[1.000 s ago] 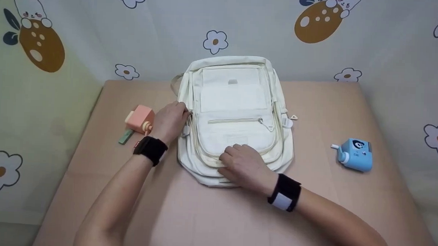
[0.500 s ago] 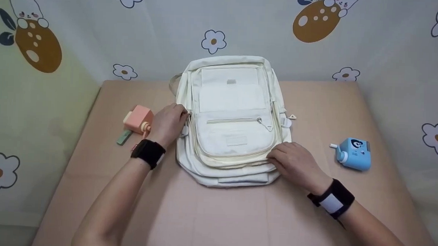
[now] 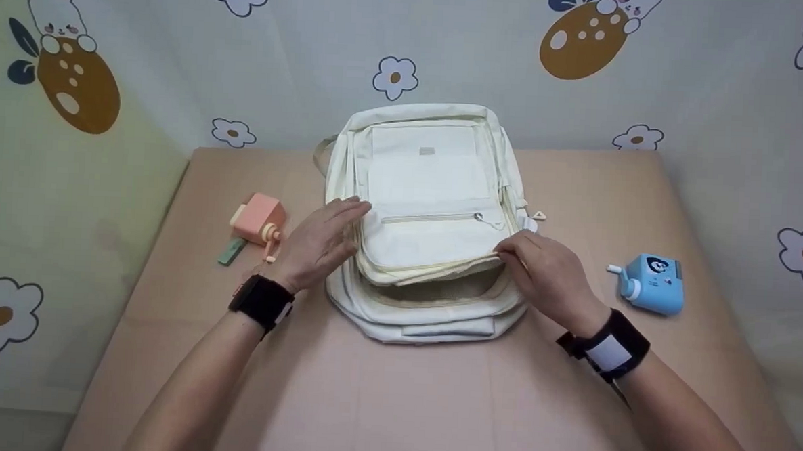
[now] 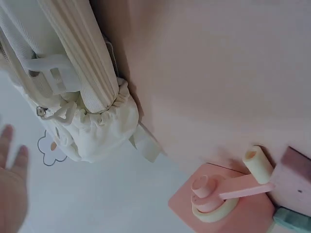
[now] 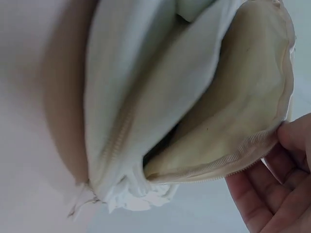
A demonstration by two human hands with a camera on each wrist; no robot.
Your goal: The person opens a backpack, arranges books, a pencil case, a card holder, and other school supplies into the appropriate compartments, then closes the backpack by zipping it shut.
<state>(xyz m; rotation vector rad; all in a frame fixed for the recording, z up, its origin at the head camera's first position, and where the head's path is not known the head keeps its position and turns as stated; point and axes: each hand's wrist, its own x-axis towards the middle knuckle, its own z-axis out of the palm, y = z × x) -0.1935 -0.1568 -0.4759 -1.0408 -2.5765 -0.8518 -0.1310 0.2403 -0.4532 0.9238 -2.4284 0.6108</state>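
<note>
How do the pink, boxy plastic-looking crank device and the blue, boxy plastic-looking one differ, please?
The pink device has cream parts; the blue device has white parts and a dark printed figure.
The pink device lies left of the white fabric backpack, near a small green block; the blue device lies right of it.
The pink device's handle points toward the person, the blue device's toward the backpack.
Both have cranks; neither is held.

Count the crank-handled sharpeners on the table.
2: the pink sharpener left of the white backpack, and the blue sharpener to its right. Any inside or behind the backpack would be hidden.
</note>
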